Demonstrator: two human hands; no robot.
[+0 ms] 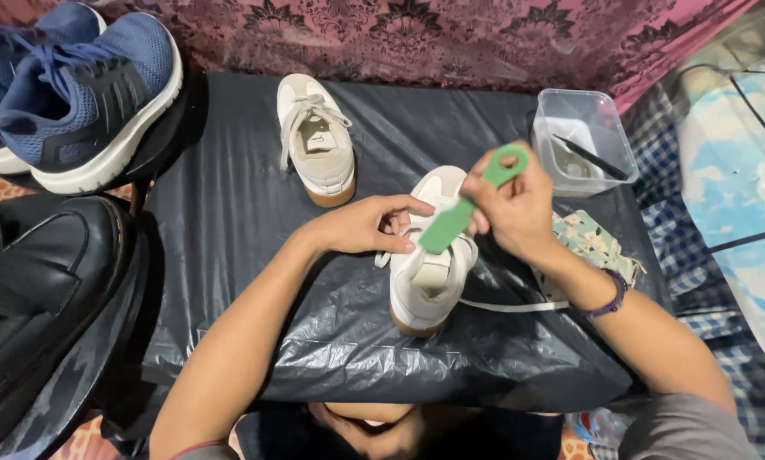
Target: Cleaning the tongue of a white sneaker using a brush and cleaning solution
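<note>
Left hand (367, 226) fingers steady white sneaker (429, 255) on worktop (246, 213); right hand (514, 209) fingers grasp green brush handle (467, 209). Cleaning step under way, likely; next needs firm hold on sneaker.

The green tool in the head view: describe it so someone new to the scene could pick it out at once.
Start at the black plastic sheet covering the table, then find the cream sneaker under both hands at its middle. The green tool is the flat plastic handle pinched in the right hand, the only bright green thing, with a ring-shaped end.
</note>
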